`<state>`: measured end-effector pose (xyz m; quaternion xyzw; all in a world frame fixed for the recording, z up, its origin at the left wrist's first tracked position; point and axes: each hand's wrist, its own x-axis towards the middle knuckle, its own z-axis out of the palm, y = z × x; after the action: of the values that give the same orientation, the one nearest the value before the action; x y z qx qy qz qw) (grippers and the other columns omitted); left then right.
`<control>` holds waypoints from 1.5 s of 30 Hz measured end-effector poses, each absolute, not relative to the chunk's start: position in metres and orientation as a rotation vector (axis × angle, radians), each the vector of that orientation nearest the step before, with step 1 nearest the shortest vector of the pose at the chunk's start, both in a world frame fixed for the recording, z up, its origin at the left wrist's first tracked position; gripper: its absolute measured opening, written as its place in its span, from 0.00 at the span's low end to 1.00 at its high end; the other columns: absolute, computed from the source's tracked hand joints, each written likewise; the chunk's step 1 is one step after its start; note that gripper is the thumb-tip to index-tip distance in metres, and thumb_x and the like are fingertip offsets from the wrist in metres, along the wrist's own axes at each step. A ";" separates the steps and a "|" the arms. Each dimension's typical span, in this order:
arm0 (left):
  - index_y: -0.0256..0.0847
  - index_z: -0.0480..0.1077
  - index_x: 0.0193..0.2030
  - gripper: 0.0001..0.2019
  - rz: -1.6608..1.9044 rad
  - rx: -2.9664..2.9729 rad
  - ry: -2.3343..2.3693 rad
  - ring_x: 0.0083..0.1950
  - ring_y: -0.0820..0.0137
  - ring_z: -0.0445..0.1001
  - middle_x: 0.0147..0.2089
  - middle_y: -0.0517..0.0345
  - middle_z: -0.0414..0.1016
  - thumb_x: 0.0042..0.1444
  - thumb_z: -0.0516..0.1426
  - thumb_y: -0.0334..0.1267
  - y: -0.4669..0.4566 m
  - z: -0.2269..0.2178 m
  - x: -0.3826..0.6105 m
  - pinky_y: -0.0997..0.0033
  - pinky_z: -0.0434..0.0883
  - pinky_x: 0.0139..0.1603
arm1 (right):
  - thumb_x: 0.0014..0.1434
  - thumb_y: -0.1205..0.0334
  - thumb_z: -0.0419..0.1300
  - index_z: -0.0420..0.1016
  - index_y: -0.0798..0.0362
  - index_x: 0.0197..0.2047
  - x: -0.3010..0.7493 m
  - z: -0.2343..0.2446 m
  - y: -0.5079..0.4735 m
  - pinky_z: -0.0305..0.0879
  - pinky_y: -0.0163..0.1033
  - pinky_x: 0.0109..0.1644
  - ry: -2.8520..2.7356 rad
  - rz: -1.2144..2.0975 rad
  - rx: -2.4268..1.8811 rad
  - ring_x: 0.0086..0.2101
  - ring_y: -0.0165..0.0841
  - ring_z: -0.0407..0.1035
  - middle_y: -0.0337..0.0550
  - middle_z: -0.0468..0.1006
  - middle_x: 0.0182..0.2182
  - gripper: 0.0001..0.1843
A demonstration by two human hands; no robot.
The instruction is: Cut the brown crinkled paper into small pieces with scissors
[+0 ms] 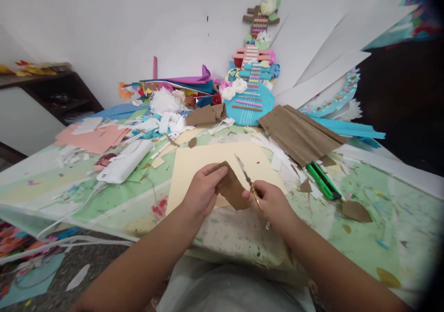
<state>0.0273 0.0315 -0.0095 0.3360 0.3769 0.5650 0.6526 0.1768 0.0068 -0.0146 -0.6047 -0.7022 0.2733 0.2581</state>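
Note:
In front of me my left hand (203,189) pinches the upper left edge of a piece of brown paper (233,189). My right hand (272,203) is wrapped round a pair of scissors (248,177), whose blades point up and away from me. The right fingertips also touch the paper's lower right edge, while the blades stand beside it. Beneath both hands lies a cream sheet (192,164) on the table. I cannot tell whether the blades are parted.
A green utility knife (322,181) lies to the right, below folded brown paper (300,134). A white power strip (126,161) with a cable lies left. Paper scraps (173,120) crowd the back. A decorated blue paper guitar (248,103) leans on the wall.

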 end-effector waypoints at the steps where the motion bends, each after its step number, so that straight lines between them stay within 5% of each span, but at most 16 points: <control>1: 0.35 0.70 0.30 0.07 1.261 0.766 0.860 0.28 0.73 0.69 0.28 0.57 0.73 0.41 0.59 0.33 0.032 -0.010 0.028 0.75 0.64 0.30 | 0.48 0.43 0.49 0.55 0.52 0.19 0.177 -0.016 0.009 0.46 0.31 0.21 -1.828 0.843 -1.572 0.19 0.25 0.51 0.32 0.56 0.15 0.21; 7: 0.35 0.70 0.34 0.13 1.022 0.818 0.854 0.31 0.69 0.70 0.31 0.54 0.73 0.37 0.54 0.24 0.030 -0.014 0.033 0.71 0.65 0.32 | 0.45 0.59 0.55 0.58 0.51 0.28 0.176 -0.019 0.022 0.53 0.30 0.24 -1.598 1.007 -1.350 0.20 0.24 0.54 0.30 0.56 0.19 0.09; 15: 0.34 0.69 0.34 0.14 0.811 0.822 0.683 0.31 0.67 0.71 0.31 0.51 0.73 0.36 0.54 0.23 0.027 -0.012 0.033 0.69 0.66 0.33 | 0.44 0.63 0.57 0.62 0.51 0.38 0.173 -0.013 0.016 0.59 0.33 0.34 -1.792 0.884 -1.313 0.30 0.27 0.61 0.36 0.62 0.30 0.15; 20: 0.32 0.69 0.31 0.08 0.838 0.623 0.804 0.29 0.66 0.72 0.29 0.47 0.74 0.43 0.53 0.31 0.030 -0.009 0.030 0.67 0.67 0.33 | 0.46 0.57 0.56 0.59 0.53 0.34 0.184 -0.013 0.015 0.58 0.35 0.34 -1.889 0.639 -1.448 0.30 0.30 0.60 0.38 0.63 0.28 0.13; 28: 0.33 0.68 0.34 0.12 0.805 0.543 0.792 0.30 0.63 0.73 0.27 0.47 0.74 0.47 0.51 0.39 0.037 -0.006 0.019 0.66 0.67 0.33 | 0.35 0.46 0.62 0.62 0.55 0.32 0.206 -0.015 0.007 0.55 0.44 0.38 -2.293 -0.187 -1.595 0.36 0.42 0.60 0.49 0.67 0.31 0.25; 38: 0.33 0.68 0.34 0.14 0.738 0.500 0.765 0.31 0.62 0.73 0.32 0.45 0.75 0.48 0.49 0.41 0.044 -0.006 0.015 0.63 0.67 0.35 | 0.38 0.42 0.59 0.64 0.57 0.34 0.207 -0.012 0.006 0.53 0.43 0.41 -2.381 -0.286 -1.694 0.37 0.42 0.59 0.49 0.68 0.33 0.27; 45: 0.32 0.67 0.34 0.09 0.765 0.654 0.828 0.31 0.63 0.73 0.31 0.43 0.74 0.47 0.52 0.34 0.030 -0.010 0.026 0.61 0.69 0.34 | 0.44 0.46 0.55 0.65 0.57 0.34 0.203 -0.011 0.005 0.52 0.43 0.40 -2.329 -0.333 -1.726 0.37 0.42 0.58 0.50 0.67 0.33 0.22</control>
<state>0.0259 0.0304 -0.0104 0.3042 0.3852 0.3561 0.7952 0.2034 0.0054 -0.0108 -0.5879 -0.7931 -0.1135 0.1117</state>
